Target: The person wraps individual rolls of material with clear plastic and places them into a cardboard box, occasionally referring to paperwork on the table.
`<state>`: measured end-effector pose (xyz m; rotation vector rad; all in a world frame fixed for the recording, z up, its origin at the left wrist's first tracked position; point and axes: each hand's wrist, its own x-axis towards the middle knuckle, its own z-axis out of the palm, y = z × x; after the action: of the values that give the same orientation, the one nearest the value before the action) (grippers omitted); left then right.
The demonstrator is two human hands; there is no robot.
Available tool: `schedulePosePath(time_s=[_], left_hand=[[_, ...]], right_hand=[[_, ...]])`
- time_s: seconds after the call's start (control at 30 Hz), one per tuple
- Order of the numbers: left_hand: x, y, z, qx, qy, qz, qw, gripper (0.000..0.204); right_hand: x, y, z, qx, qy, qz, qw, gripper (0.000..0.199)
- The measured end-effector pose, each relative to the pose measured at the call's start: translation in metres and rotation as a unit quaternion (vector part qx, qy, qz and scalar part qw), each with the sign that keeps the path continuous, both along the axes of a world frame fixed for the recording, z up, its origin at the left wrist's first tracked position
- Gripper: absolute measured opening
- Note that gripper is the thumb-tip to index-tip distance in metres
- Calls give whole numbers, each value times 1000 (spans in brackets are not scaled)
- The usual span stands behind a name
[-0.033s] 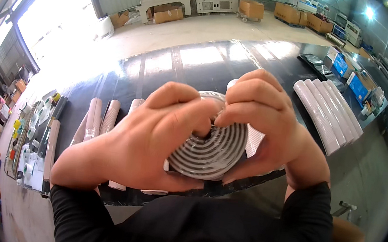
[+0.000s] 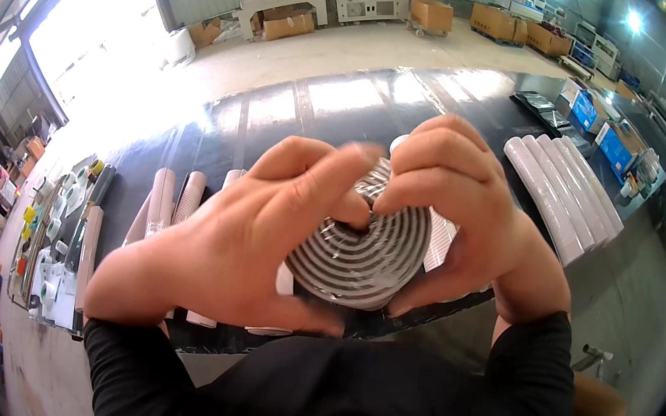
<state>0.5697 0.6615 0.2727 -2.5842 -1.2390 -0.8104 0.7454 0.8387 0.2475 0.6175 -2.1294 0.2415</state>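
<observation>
A roll (image 2: 359, 262) with grey and white spiral layers stands end-up between my hands, its round end covered in clear plastic film. My left hand (image 2: 262, 232) curls round its left side. One finger lifts over the upper rim, slightly blurred, while another dips to the dark centre hole and the thumb lies by the lower edge. Closed from the right side, my right hand (image 2: 461, 191) has bent fingertips at the centre hole and its thumb low on the rim. Hidden under the fingers is how the film is gripped. The roll's lower part cannot be seen.
Several wrapped rolls (image 2: 562, 196) lie side by side on the right of the dark table (image 2: 276, 129). More rolls (image 2: 161, 202) lie at the left, by a rack of tape rolls (image 2: 54, 247). Blue boxes (image 2: 618, 149) stand far right; machines (image 2: 368, 2) line the wall.
A finger of my left hand has risen from the roll's centre toward its upper rim, baring more of the end. The left thumb has opened slightly away; my right hand has barely moved.
</observation>
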Motion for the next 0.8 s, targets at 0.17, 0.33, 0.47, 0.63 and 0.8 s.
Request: schedulePosePath(time_s=[0.17,0.33,0.47,0.63,0.8], left_hand=[[-5,14,18,-74,-30,-71,994,115],[7,24,43,-101,68,-78,989,89],[22,19,39,-78,78,-5,994,77],[40,10,42,-86,88,84,989,65],[37,16,40,-43,132,38,990,76]], right_hand=[[0,10,10,-8,-64,27,998,77],[7,21,9,-28,-59,-3,998,68],[8,23,-4,-50,-31,1,998,69],[14,19,-8,-73,-20,-26,997,68],[13,22,-6,-53,-12,-42,998,68]])
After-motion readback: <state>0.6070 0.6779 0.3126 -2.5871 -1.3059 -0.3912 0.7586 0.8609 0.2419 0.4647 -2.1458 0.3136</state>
